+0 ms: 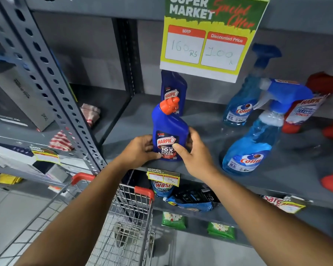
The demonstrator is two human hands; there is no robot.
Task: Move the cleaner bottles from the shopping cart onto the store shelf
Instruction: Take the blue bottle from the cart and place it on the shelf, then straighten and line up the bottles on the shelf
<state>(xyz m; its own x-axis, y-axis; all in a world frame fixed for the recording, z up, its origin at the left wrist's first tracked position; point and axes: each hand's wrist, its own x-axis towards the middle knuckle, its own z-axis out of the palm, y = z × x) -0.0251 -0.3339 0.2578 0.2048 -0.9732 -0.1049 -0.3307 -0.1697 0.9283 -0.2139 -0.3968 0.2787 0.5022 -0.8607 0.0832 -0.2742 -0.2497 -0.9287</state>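
A dark blue Harpic bottle (pixel 169 131) with an orange-red cap stands upright at the front edge of the grey store shelf (pixel 127 131). My left hand (pixel 140 150) grips its lower left side and my right hand (pixel 194 150) its lower right side. A second blue Harpic bottle (pixel 173 89) stands behind it, its top hidden by a hanging offer sign. The wire shopping cart (pixel 123 217) with red corners sits below, and its visible basket holds no bottles.
Two blue Colin spray bottles (pixel 248 150) (pixel 240 104) and red Harpic bottles (pixel 304 112) stand to the right on the same shelf. The special offer sign (pixel 206 39) hangs above. A perforated grey upright (pixel 52 83) is on the left. Packets lie on lower shelves.
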